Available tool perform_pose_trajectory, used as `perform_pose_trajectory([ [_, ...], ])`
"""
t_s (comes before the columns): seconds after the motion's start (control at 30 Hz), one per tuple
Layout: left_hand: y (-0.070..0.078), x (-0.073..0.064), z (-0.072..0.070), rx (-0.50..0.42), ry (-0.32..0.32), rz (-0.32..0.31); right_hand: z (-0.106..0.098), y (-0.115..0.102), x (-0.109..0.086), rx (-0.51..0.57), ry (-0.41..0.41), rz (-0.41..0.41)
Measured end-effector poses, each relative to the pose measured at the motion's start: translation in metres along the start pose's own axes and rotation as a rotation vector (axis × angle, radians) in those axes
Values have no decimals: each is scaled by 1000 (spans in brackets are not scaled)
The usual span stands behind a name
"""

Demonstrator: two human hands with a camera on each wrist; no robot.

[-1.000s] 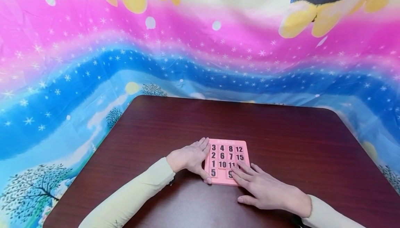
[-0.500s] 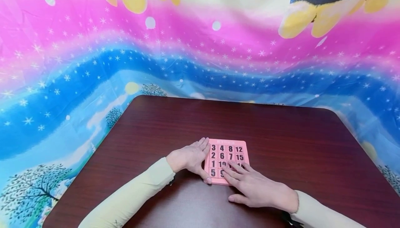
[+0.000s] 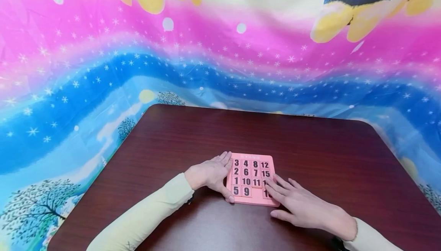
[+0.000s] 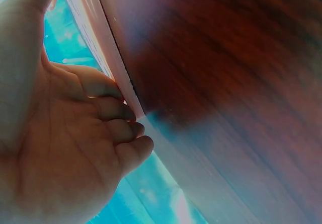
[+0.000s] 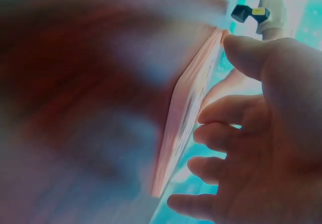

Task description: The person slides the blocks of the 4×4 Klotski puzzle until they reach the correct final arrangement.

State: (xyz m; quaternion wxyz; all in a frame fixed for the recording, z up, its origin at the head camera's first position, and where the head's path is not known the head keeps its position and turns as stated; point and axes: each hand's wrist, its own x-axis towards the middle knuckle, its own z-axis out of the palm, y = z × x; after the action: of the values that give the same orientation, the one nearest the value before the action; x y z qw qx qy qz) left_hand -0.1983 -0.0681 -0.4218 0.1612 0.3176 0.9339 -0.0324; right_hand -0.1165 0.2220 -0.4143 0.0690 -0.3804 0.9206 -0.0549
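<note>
A pink sliding number puzzle (image 3: 254, 201) lies flat on the table, its tiles marked with black numerals. Between the 9 tile (image 3: 246, 191) and the bottom right tile (image 3: 267, 193) is a gap in the lowest row. My left hand (image 3: 211, 173) steadies the puzzle's left side, fingers at the upper edge and thumb by the lower corner. From the right, my right hand (image 3: 303, 207) reaches over with fingers extended. Its fingertips rest at the right-hand column and partly hide the two lower tiles there. In the right wrist view, the puzzle's edge (image 5: 171, 128) shows beside the fingers.
The dark reddish-brown table (image 3: 193, 136) has rounded far corners. A colourful printed cloth (image 3: 220, 67) hangs behind and around it. Both forearms wear pale sleeves (image 3: 144, 212).
My right hand swept left across the bottom row, then drew back right. The 9 tile slid one place left, so the gap now lies right of it. My left hand stayed put.
</note>
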Motion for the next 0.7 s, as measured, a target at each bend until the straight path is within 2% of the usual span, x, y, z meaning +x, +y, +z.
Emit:
perform_pose_trajectory([
  [0.2, 0, 1, 0, 10, -4, -7, 8, 3, -15, -28, 30, -11],
  [0.4, 1, 0, 0, 1, -1, -6, 11, 0, -17, -61, 59, -22],
  [0.7, 2, -1, -3, -5, -5, -10, 9, -10, -6, -60, -7, -18],
])
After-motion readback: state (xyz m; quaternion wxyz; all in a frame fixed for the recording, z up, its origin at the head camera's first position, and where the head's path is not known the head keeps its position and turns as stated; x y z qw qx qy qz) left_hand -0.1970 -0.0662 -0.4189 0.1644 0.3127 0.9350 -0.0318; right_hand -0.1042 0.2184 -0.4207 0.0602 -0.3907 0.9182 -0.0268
